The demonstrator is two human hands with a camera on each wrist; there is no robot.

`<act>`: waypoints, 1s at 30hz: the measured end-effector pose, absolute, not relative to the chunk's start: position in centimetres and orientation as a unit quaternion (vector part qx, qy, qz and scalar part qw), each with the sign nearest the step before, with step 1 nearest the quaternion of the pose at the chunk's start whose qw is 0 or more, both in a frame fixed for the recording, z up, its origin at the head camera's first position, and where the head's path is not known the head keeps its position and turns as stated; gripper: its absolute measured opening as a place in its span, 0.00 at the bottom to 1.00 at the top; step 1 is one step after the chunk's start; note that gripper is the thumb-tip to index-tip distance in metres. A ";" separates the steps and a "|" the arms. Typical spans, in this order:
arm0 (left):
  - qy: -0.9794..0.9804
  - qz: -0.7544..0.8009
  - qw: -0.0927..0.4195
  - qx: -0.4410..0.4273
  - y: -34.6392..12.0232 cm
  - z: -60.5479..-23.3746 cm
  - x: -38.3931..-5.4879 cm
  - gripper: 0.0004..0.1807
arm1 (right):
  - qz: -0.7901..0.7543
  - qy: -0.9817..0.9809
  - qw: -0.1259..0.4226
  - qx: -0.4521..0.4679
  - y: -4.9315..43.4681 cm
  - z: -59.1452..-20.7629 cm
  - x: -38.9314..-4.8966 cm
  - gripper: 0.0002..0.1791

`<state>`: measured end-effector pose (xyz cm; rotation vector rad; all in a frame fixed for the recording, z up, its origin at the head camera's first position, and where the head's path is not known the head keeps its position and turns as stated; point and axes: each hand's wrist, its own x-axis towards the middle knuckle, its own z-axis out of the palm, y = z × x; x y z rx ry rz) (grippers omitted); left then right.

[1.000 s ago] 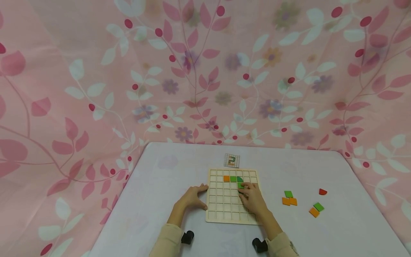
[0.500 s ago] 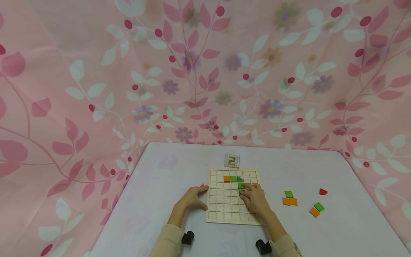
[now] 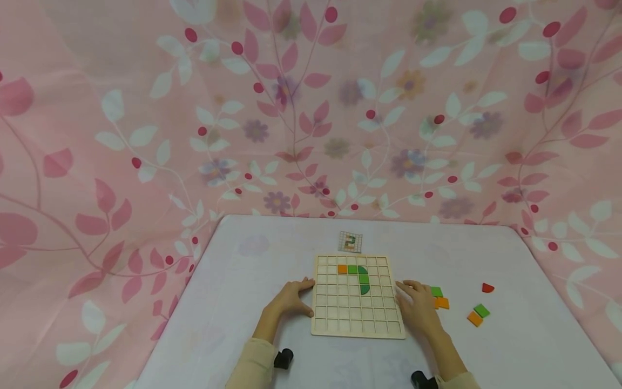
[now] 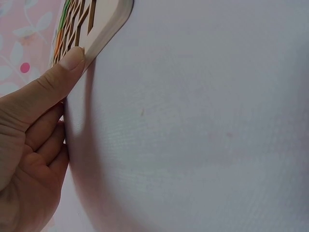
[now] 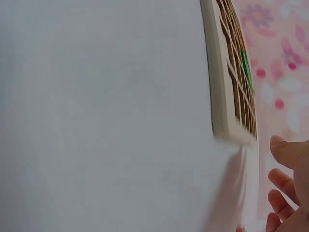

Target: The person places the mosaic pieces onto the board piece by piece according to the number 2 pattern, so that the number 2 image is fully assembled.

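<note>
Flanking the board [image 3: 335, 319], head view: your left hand [image 3: 289, 298] touches its left edge, thumb and forefinger spread, gripping no tile; your right hand [image 3: 420, 308] lies just beside its right edge, fingers loosely extended.
Loose tiles, head view: everything loose lies to your right, so your right hand is the nearer one, between the board and the tiles. A green tile [image 3: 437, 292] and orange tiles [image 3: 443, 303] sit just beyond it, partly hidden; farther right are a red rounded piece [image 3: 487, 288] and a touching pair, green square [image 3: 481, 310] and orange square [image 3: 475, 319].
Board's axis and cells, head view: nearly square, no clear long axis. Its grid holds a row of orange, green and dark-green quarter-round, then green and another quarter-round running down towards you.
Card [image 3: 350, 242], head view: on the tabletop [image 3: 272, 248] just past the board's far edge, patterned.
Left wrist view: your thumb tip presses the board's rim, fingers alongside.
Right wrist view: your thumb stands apart from the fingers and the board, nothing visible between them.
</note>
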<state>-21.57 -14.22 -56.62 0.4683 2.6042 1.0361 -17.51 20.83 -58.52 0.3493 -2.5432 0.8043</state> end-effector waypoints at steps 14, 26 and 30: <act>0.906 0.360 0.144 0.169 -14.2 -56.5 -21.6 0.47 | 0.266 -0.950 0.157 -0.031 29.5 -58.3 -15.3 0.20; 0.905 0.363 0.149 0.165 -14.2 -56.5 -21.5 0.47 | 0.280 -0.944 0.151 -0.093 31.1 -59.0 -14.1 0.18; 0.905 0.363 0.150 0.162 -14.2 -56.5 -21.4 0.48 | 0.267 -0.946 0.115 -0.142 31.7 -58.9 -13.8 0.21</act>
